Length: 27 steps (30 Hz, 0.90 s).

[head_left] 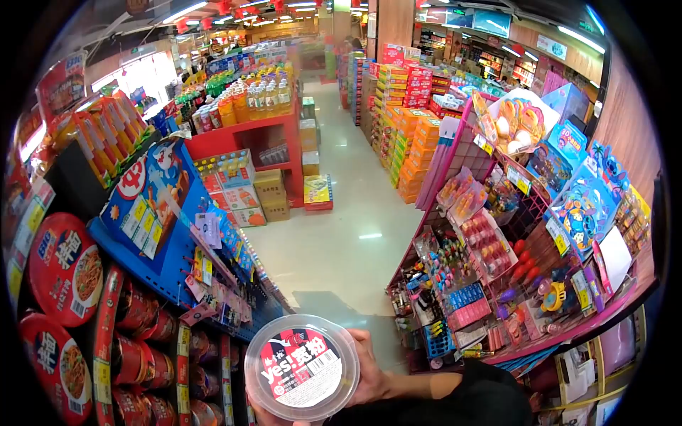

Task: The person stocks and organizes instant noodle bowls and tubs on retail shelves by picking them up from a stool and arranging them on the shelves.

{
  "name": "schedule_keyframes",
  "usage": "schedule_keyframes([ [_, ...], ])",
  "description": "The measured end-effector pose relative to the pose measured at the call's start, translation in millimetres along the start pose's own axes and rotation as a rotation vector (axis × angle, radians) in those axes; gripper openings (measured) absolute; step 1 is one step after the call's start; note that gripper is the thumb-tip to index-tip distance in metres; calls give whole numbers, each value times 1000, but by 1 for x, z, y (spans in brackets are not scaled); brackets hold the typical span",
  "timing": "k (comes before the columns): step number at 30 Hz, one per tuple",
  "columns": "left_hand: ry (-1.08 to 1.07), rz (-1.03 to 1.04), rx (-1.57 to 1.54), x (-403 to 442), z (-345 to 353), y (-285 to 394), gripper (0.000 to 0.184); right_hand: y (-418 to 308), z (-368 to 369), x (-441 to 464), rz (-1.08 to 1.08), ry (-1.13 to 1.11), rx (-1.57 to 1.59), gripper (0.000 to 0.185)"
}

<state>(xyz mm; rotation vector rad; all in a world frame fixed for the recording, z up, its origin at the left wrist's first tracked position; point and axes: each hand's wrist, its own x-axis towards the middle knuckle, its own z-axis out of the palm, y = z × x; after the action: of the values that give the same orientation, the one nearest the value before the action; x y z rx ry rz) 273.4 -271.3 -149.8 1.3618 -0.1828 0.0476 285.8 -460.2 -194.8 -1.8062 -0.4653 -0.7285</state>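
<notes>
A round tub of instant noodles with a clear plastic lid is held up at the bottom middle. Its label is red, black and white and reads "yes!". My right hand wraps around the tub's right side, the fingers partly hidden behind it. At the tub's lower left, a bit of my left hand shows, closed against the side; the rest of it is out of sight below. Nearest on the left are shelves of red instant noodle bowls.
A blue display rack stands on the left and a pink rack of toys and small goods on the right. Between them runs a pale tiled aisle. Farther off are a red drinks stand and stacked orange cartons.
</notes>
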Motion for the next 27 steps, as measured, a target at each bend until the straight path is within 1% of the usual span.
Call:
schedule_keyframes([
  [7,-9,-102,69,-62,-30,-14,113,-19,0,-50,79,-129,89,108],
  [10,26,-100,67,-86,-39,-29,111,-35,-4,-63,48,-170,101,105],
  [13,71,-89,54,-111,-51,-52,109,-43,-8,-77,53,-307,142,101],
  [15,122,-117,34,-133,-57,-71,107,-40,0,-96,248,-418,264,94],
  [16,149,-127,27,-145,-60,-80,106,-28,10,-112,328,-449,289,80],
  [19,250,-113,26,-184,-74,-116,104,-9,42,-151,730,-573,431,67],
  [20,294,-112,27,-197,-81,-133,103,-15,52,-153,835,-573,564,60],
  [21,338,-111,12,-208,-85,-145,102,-5,63,-166,849,-631,371,56],
  [22,368,-132,-50,-216,-93,-166,104,26,80,-195,868,-715,183,52],
  [23,348,-135,-178,-229,-103,-184,95,59,99,-246,886,-868,20,49],
  [24,329,-142,-305,-243,-112,-201,87,83,109,-270,882,-943,73,45],
  [25,464,-378,-209,-252,-130,-266,76,99,122,-270,928,-934,223,42],
  [26,537,-489,-240,-265,-139,-284,67,106,134,-281,977,-935,314,39],
  [27,590,-567,-281,-283,-139,-282,58,108,143,-296,1007,-950,373,38],
])
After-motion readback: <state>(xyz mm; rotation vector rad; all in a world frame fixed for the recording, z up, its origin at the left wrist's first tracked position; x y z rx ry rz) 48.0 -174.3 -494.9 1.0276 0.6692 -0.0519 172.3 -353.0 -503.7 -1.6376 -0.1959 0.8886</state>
